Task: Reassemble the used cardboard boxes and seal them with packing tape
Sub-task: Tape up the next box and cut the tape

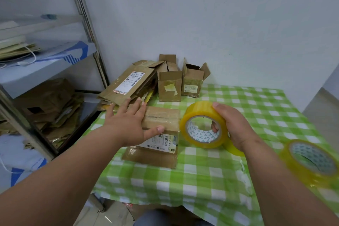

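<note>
A closed cardboard box point(159, 152) with a white shipping label lies on the green checked tablecloth point(201, 189). My left hand point(128, 125) rests flat on the box's top, fingers spread and thumb out to the right. Just right of the box, my right hand point(236, 126) grips a yellow roll of packing tape point(201, 125), held upright with fingers through its core. A second tape roll point(310, 161) lies at the table's right edge.
Two small open boxes point(169, 86) point(192, 82) stand at the back by the wall. A pile of flattened cardboard point(128, 84) lies at the back left. A metal shelf point(45, 64) with more cardboard stands on the left.
</note>
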A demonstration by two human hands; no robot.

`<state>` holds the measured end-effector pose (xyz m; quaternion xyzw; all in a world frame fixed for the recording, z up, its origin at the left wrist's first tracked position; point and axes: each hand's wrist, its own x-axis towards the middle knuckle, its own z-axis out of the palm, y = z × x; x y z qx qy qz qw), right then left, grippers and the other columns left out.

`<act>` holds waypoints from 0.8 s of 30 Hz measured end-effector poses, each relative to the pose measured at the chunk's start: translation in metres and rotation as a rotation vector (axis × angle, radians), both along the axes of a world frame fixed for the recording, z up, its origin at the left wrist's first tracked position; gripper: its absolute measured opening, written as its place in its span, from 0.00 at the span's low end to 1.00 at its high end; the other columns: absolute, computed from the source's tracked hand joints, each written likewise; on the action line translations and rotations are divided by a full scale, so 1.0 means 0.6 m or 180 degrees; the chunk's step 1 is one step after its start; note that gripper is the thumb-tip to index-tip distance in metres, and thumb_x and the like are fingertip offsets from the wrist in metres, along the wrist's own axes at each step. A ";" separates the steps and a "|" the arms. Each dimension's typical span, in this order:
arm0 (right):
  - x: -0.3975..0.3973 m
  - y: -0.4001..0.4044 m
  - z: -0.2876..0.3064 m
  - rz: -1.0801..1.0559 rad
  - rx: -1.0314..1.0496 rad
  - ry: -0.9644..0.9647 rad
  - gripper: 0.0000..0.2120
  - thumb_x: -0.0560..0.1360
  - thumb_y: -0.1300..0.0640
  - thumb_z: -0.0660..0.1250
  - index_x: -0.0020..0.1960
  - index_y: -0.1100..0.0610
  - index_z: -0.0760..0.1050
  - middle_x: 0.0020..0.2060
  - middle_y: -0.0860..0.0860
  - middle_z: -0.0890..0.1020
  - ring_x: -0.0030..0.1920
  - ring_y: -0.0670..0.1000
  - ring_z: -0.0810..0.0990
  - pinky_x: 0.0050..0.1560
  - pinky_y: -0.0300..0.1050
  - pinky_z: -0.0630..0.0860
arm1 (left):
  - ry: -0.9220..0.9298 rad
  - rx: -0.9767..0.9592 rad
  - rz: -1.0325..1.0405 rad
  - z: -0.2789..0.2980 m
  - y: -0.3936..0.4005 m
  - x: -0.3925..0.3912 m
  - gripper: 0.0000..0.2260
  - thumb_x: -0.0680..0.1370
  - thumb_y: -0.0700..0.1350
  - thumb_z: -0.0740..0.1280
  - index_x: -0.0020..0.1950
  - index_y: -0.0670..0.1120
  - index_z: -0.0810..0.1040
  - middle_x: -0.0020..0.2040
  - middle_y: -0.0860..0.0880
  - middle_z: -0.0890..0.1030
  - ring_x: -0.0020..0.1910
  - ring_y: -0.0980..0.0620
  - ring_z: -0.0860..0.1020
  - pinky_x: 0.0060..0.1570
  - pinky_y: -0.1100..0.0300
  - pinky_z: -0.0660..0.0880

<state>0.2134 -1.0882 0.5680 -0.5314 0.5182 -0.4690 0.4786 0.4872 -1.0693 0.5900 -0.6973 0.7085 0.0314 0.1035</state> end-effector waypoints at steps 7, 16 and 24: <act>0.005 -0.004 -0.023 0.0000 0.0321 -0.0230 0.22 0.79 0.41 0.61 0.32 0.53 0.75 0.24 0.55 0.75 0.28 0.54 0.74 0.45 0.54 0.71 | 0.0438 0.0249 -0.0191 -0.009 -0.001 -0.024 0.48 0.60 0.80 0.40 0.78 0.63 0.37 0.80 0.54 0.37 0.79 0.43 0.37 0.73 0.35 0.52; 0.026 0.001 -0.022 0.0026 0.0476 -0.0287 0.21 0.81 0.43 0.59 0.38 0.57 0.73 0.23 0.52 0.73 0.26 0.52 0.72 0.40 0.50 0.70 | 0.3052 -0.0887 0.1548 -0.019 -0.006 0.013 0.29 0.77 0.55 0.70 0.75 0.49 0.67 0.73 0.46 0.69 0.68 0.43 0.70 0.65 0.47 0.71; 0.025 0.029 -0.004 0.0309 0.0683 -0.1379 0.16 0.74 0.47 0.68 0.36 0.58 0.73 0.22 0.54 0.68 0.24 0.53 0.68 0.41 0.54 0.70 | 0.4065 -0.0571 0.1510 -0.005 -0.017 0.036 0.26 0.77 0.42 0.71 0.75 0.50 0.70 0.74 0.51 0.69 0.68 0.49 0.69 0.68 0.55 0.61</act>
